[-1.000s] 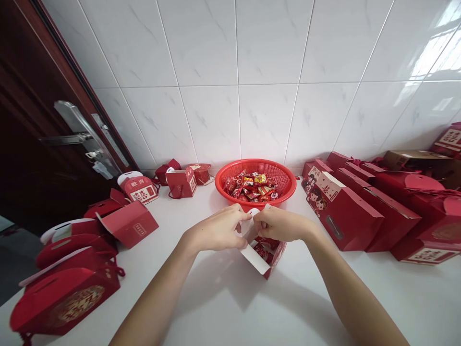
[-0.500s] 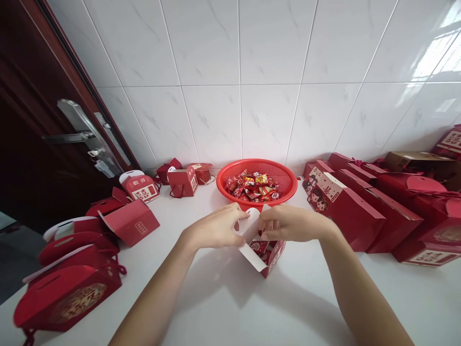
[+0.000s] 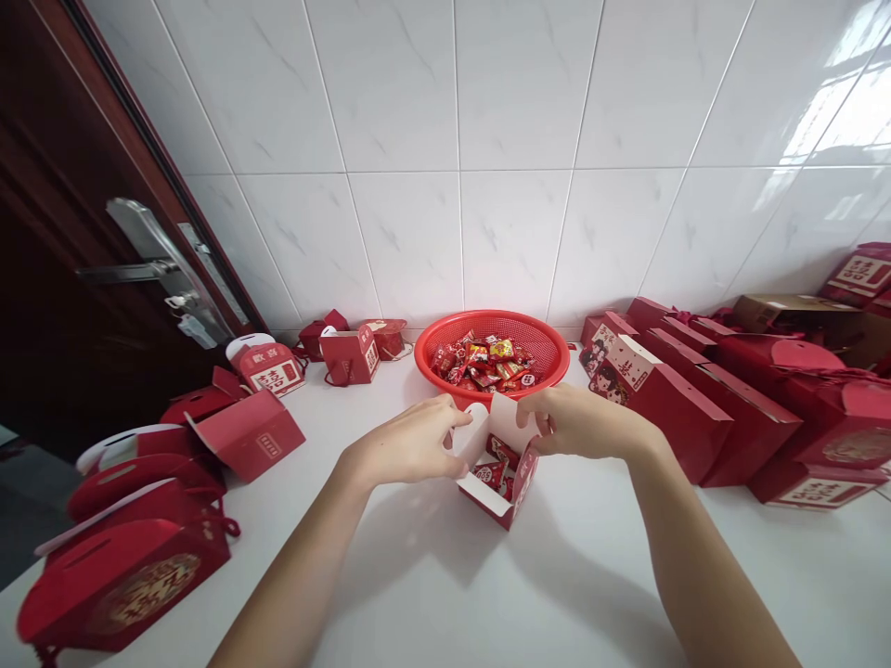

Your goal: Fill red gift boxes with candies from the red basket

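Left hand [image 3: 410, 445] pinches the small box [image 3: 524, 481] at nine o'clock, right hand [image 3: 588, 423] at two; thin walls (light, easily creased, I judge) are best held low.

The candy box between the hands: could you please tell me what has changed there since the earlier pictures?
The right hand has moved right, from over the opening of the candy box to its right rear edge, so more of the wrapped candies inside and the white rear flap now show. The left hand stays at the box's left side, and the red basket stays behind it.
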A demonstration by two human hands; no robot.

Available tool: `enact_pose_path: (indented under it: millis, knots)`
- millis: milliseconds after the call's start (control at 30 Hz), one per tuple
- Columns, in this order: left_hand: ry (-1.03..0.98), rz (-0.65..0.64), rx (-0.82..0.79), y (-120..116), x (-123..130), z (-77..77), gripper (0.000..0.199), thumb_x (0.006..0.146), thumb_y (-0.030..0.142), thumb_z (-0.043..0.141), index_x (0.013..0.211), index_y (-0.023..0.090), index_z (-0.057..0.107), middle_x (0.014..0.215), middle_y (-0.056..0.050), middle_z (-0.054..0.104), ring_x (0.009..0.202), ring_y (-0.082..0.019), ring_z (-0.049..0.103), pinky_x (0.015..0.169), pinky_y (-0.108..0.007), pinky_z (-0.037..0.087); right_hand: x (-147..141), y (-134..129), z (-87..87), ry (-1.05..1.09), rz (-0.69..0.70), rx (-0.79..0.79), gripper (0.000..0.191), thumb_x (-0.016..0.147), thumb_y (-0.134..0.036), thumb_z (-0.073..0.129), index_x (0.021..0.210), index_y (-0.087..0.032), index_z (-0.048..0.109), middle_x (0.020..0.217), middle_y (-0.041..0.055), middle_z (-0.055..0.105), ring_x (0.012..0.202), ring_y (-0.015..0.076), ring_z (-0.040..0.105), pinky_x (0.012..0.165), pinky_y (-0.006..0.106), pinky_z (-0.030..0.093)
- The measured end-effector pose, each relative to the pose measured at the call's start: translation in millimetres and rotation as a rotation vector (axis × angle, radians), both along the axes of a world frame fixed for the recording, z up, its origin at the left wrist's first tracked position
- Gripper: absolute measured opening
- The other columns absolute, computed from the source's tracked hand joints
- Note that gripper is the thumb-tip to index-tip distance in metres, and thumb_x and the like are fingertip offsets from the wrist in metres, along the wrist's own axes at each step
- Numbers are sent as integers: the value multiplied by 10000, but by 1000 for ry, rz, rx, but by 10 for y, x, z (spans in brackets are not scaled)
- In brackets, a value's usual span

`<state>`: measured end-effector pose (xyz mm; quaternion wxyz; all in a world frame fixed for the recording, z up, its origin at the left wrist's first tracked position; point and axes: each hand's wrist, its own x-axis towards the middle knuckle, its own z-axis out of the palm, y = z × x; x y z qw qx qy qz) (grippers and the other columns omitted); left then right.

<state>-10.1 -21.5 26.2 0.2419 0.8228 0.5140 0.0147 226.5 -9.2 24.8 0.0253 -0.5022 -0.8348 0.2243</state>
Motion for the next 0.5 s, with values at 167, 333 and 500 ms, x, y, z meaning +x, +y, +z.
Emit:
enact_pose_path:
  millis: [167, 333, 500]
  knots:
    - [22, -61, -5, -29, -22, 15, 236, 754, 359, 640, 939, 216, 669, 965, -44, 569, 989, -265, 590, 710, -308, 420, -15, 12, -37, -36, -36, 36, 214, 815, -263, 692, 1000, -186, 618, 933, 63, 659, 764, 182, 591, 592, 260, 386]
    - [39, -78, -18, -52, -30, 47, 275, 785, 462, 649, 906, 215, 652, 965, -38, 574, 979, -262, 585, 721, -308, 417, 23, 14, -38, 9, 26, 7, 240, 791, -373, 742, 903, -193, 629, 913, 54, 654, 762, 178, 582, 595, 259, 378]
    - [72, -55, -41, -42, -52, 66, 453, 743, 635, 658, 913, 215, 644, 976, -36, 601, 981, -276, 587, 720, -311, 417, 53, 31, -36, 20, 3, -18, 352, 747, -497, 767, 806, -195, 596, 884, 57, 639, 775, 193, 581, 583, 259, 378]
